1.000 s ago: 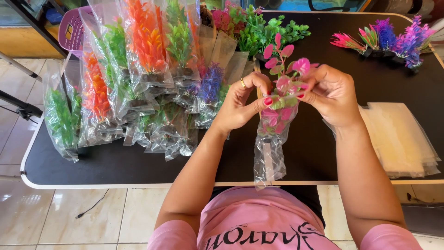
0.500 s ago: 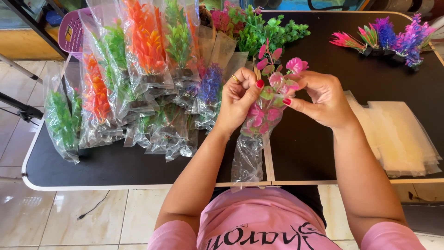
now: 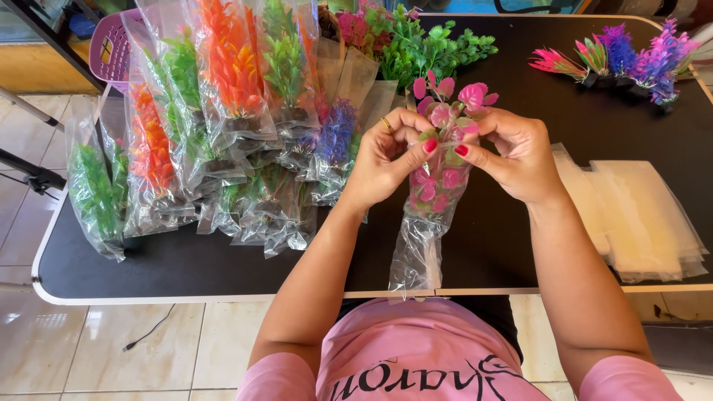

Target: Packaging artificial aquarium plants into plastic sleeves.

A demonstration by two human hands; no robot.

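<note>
pink plant [image 3: 445,141] | both hands | bagged plants [image 3: 215,126] left | empty bags [image 3: 639,215] right

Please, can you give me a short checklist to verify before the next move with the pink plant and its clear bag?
1. Both hands on the pink plant: left hand, right hand: ok.
2. Plant fully inside the clear bag: not ok, the top leaves stick out.
3. Bag free of tears: cannot tell.
4. Empty bags at the right: ok.
5. Packed plants lie apart at the left: ok.
</note>
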